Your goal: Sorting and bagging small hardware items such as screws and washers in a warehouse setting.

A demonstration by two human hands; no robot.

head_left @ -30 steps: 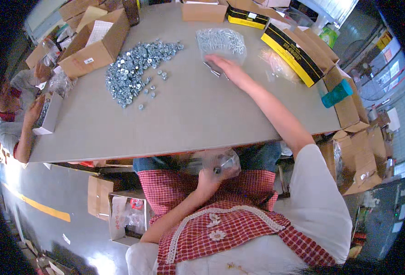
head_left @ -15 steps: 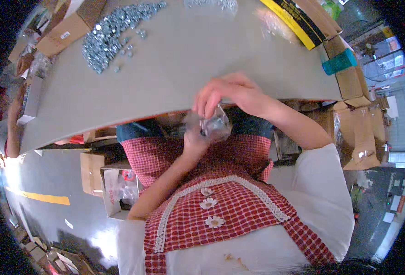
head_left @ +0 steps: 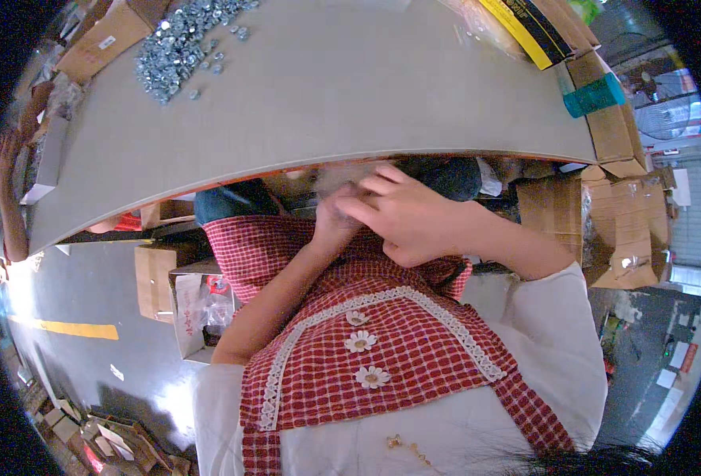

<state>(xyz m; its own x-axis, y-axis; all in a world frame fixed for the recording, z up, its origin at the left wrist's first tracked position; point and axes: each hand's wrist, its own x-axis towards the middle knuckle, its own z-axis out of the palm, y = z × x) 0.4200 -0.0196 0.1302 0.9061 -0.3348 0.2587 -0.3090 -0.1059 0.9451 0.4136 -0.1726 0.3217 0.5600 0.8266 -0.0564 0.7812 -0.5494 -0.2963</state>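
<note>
My left hand [head_left: 336, 220] is closed just in front of the table edge, over my lap. A clear plastic bag [head_left: 342, 176], smeared by motion, shows at its fingertips; its contents are hidden now. My right hand [head_left: 406, 214] lies across from the right, its fingers bent and meeting the left hand's fingers. What those right fingers pinch, if anything, is hidden. Beyond both hands, a loose heap of shiny metal nuts [head_left: 174, 55] lies at the far left of the grey table [head_left: 319, 103].
At the table's right stand an open cardboard box [head_left: 610, 131], a teal cylinder [head_left: 594, 96] and a black-and-yellow package [head_left: 529, 32]. Another person's arm [head_left: 11, 186] is at the left, near a white box [head_left: 47, 163]. Cartons [head_left: 156, 282] sit below the table edge.
My right hand has come down and toward me, from above the bag to across my left hand. The bag, plainly visible earlier with metal pieces in it, is now mostly covered. The view has shifted slightly.
</note>
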